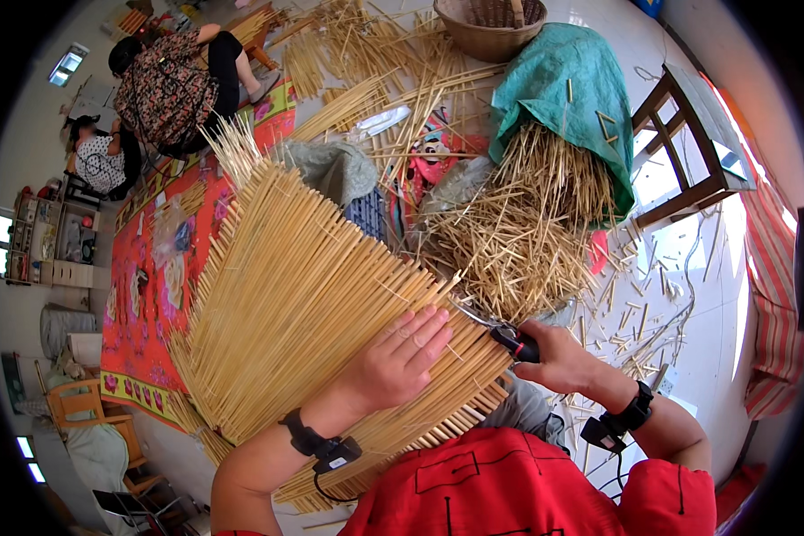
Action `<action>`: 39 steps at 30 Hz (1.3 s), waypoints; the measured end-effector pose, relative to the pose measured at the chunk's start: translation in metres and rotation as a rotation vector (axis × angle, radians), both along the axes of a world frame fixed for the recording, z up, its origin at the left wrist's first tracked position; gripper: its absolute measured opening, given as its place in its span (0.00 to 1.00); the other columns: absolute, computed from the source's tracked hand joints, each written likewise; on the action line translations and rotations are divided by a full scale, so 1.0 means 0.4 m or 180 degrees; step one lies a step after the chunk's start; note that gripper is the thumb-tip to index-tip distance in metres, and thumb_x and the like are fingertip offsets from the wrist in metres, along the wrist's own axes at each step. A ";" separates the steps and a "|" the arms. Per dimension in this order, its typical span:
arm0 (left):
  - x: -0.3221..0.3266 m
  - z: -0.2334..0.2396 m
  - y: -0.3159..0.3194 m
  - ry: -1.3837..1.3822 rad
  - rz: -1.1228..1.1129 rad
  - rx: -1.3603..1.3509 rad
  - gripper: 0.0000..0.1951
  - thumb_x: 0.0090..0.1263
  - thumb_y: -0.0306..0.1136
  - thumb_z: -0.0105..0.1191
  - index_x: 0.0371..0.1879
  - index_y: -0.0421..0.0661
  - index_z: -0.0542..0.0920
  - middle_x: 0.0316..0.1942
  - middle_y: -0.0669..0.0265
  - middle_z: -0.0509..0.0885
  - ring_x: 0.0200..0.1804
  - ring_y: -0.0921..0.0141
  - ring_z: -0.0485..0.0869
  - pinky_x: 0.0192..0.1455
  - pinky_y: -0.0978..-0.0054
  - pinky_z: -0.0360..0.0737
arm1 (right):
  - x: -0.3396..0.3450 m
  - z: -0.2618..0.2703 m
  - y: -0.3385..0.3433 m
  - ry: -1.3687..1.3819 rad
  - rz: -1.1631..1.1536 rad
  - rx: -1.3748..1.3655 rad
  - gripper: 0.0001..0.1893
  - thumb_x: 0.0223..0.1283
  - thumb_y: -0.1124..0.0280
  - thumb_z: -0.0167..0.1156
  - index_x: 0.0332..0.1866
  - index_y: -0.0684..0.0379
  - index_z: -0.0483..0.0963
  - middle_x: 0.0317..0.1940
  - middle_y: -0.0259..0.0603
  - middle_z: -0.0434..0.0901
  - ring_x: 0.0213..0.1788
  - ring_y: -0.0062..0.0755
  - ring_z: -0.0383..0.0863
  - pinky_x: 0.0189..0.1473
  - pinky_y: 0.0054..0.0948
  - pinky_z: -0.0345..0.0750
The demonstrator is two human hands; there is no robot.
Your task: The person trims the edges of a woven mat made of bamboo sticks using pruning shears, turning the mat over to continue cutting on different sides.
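A fan-shaped panel of straw stalks, stitched side by side with thin thread, spreads across my lap. My left hand rests flat on its top surface, palm down near the right side. Its fingers point toward the cut-looking outer edge. In my right hand is a pair of shears with black and red handles. The metal blades lie at the panel's outer edge, just beyond my left fingertips, partly among the stalk ends. How far the blades are parted cannot be told.
Loose straw offcuts heap beyond the panel, under a green woven sack. A wicker basket stands behind. A wooden stool is at right, a red floral mat at left. Two people sit at upper left.
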State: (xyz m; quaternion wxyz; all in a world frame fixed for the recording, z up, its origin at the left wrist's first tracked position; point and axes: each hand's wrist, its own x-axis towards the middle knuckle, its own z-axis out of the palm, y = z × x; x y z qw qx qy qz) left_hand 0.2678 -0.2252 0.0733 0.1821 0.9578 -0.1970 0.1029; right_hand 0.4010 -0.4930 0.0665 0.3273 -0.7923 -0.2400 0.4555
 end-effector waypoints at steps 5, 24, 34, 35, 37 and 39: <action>0.000 0.001 0.000 -0.0017 0.0011 -0.0012 0.24 0.64 0.25 0.51 0.62 0.39 0.80 0.67 0.53 0.80 0.70 0.56 0.78 0.75 0.57 0.71 | -0.013 -0.020 0.002 -0.0191 -0.0041 0.0147 0.23 0.46 0.64 0.65 0.47 0.69 0.75 0.31 0.55 0.78 0.34 0.52 0.79 0.41 0.43 0.76; -0.003 -0.003 -0.006 -0.0072 0.0048 -0.0003 0.22 0.67 0.26 0.51 0.61 0.39 0.80 0.66 0.53 0.80 0.70 0.56 0.78 0.75 0.57 0.71 | 0.007 -0.084 -0.044 0.0084 -0.0156 0.0513 0.17 0.48 0.67 0.64 0.40 0.67 0.74 0.26 0.47 0.77 0.30 0.35 0.78 0.36 0.37 0.75; -0.002 0.003 -0.007 -0.0047 0.0061 -0.0029 0.21 0.67 0.26 0.52 0.61 0.40 0.80 0.66 0.54 0.80 0.70 0.56 0.78 0.75 0.57 0.71 | 0.017 -0.031 0.007 0.0007 -0.0058 0.0315 0.24 0.47 0.60 0.66 0.44 0.68 0.74 0.29 0.56 0.78 0.34 0.53 0.79 0.41 0.44 0.76; -0.003 0.002 -0.007 -0.0049 0.0070 -0.0028 0.21 0.67 0.26 0.52 0.61 0.40 0.80 0.66 0.54 0.80 0.70 0.56 0.78 0.75 0.57 0.71 | 0.017 -0.029 0.010 -0.0015 -0.0032 0.0327 0.24 0.47 0.60 0.66 0.44 0.68 0.74 0.29 0.56 0.79 0.34 0.53 0.79 0.41 0.44 0.76; -0.003 0.002 -0.007 -0.0052 0.0076 -0.0026 0.21 0.67 0.26 0.52 0.61 0.40 0.80 0.66 0.54 0.80 0.70 0.57 0.78 0.75 0.57 0.71 | 0.018 -0.038 0.008 -0.0037 -0.0021 0.0337 0.23 0.46 0.60 0.66 0.43 0.68 0.75 0.28 0.56 0.79 0.33 0.54 0.80 0.40 0.44 0.76; -0.003 0.002 -0.008 -0.0049 0.0079 -0.0028 0.21 0.67 0.26 0.52 0.61 0.40 0.80 0.66 0.54 0.80 0.70 0.57 0.78 0.75 0.57 0.71 | 0.018 -0.038 0.009 -0.0055 -0.0022 0.0337 0.23 0.46 0.60 0.66 0.42 0.68 0.75 0.28 0.56 0.79 0.33 0.54 0.80 0.40 0.44 0.76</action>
